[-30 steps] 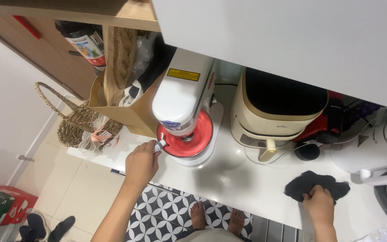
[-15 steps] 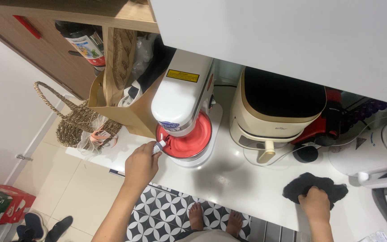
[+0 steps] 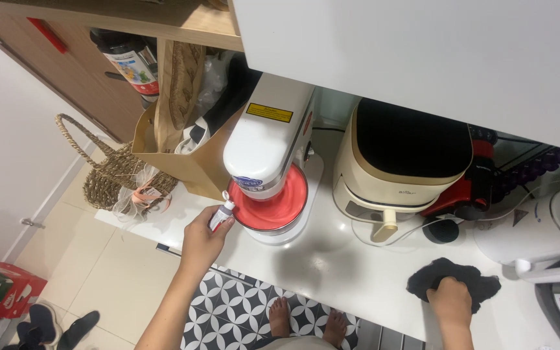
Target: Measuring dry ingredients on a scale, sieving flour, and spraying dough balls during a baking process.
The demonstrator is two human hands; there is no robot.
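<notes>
A white counter [image 3: 358, 272] runs across the middle of the frame. A white cabinet [image 3: 422, 58] fills the upper right, a wooden shelf [image 3: 131, 19] the upper left. Lower left shows beige floor tiles [image 3: 98, 285]; a black-and-white patterned mat [image 3: 228, 317] lies at bottom centre.

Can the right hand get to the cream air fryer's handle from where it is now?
Probably yes: the right hand rests on the dark cloth, and bare white counter lies between it and the air fryer's handle, nothing blocking.

We look steeply down from our head onto the white counter [image 3: 358, 272], close beneath an upper cabinet [image 3: 422, 58] filling the frame's top; our bare feet [image 3: 306, 321] show on the floor below.
</notes>
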